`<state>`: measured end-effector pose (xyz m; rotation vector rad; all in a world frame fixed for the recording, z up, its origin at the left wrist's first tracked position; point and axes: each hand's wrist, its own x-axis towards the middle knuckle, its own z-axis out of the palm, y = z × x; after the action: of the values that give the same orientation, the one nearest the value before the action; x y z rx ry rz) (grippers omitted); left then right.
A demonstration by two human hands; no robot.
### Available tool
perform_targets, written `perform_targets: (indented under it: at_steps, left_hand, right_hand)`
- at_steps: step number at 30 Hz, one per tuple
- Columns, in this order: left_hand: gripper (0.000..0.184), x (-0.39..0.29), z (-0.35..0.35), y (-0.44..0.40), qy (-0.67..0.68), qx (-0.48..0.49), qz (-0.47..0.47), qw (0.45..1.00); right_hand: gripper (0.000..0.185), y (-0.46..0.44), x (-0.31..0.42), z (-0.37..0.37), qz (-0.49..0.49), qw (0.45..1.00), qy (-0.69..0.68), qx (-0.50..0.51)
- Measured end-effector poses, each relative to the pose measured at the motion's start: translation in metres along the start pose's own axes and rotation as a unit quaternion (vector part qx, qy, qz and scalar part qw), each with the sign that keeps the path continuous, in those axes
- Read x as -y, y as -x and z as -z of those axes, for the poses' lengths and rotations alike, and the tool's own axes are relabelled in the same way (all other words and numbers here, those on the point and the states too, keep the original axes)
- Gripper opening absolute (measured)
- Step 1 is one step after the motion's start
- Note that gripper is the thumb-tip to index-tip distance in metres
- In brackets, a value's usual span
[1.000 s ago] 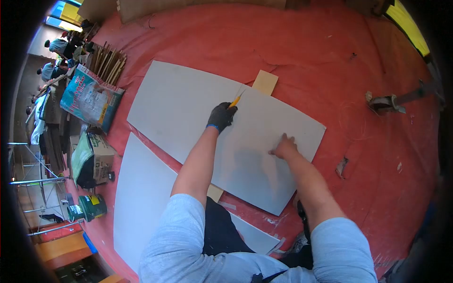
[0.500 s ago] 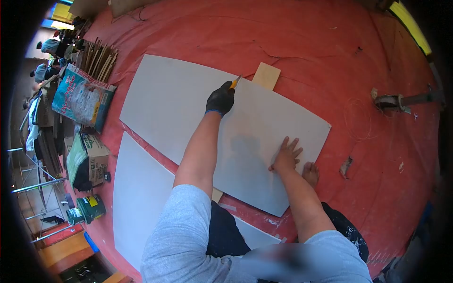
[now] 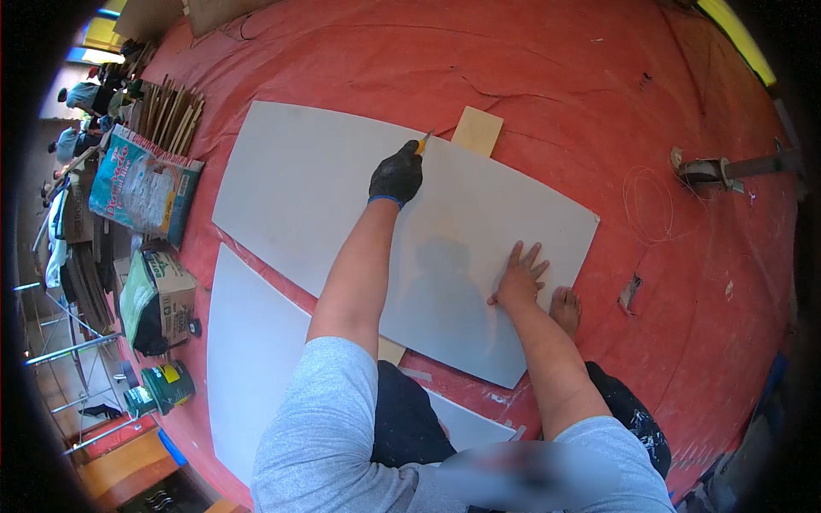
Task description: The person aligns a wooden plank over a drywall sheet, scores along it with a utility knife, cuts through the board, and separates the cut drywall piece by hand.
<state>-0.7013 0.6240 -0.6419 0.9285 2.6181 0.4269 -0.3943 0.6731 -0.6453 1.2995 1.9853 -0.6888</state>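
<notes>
My left hand (image 3: 397,174), in a dark glove with a blue cuff, is closed round a yellow utility knife (image 3: 422,145). The knife's tip is at the far edge of a light grey board (image 3: 299,179). Bare and spread flat, my right hand (image 3: 520,278) presses on the right part of the same board. A pale wooden strip (image 3: 477,132) sticks out from under the board's far edge. Nearer to me on the left lies a second light board (image 3: 256,342), partly hidden by my left arm.
Red sheeting (image 3: 667,342) covers the floor. At the left are a printed bag (image 3: 141,188), wood strips (image 3: 171,115), a cardboard box (image 3: 175,295) and green buckets (image 3: 171,385). A caster wheel (image 3: 703,172) stands at the right. Several people are far left.
My right hand has spread flat, and a bare foot now shows beside the board. The knife in my left hand has moved slightly to the far edge. The view has shifted somewhat.
</notes>
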Motion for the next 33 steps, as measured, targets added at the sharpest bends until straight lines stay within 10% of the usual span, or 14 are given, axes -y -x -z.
perform_targets:
  at_steps: [33]
  left_hand:
    - [0.045, -0.014, 0.016, -0.008, -0.075, 0.068, 0.003, 0.995]
  right_hand:
    - [0.147, -0.007, -0.006, -0.016, 0.017, 0.999, 0.018, -0.035]
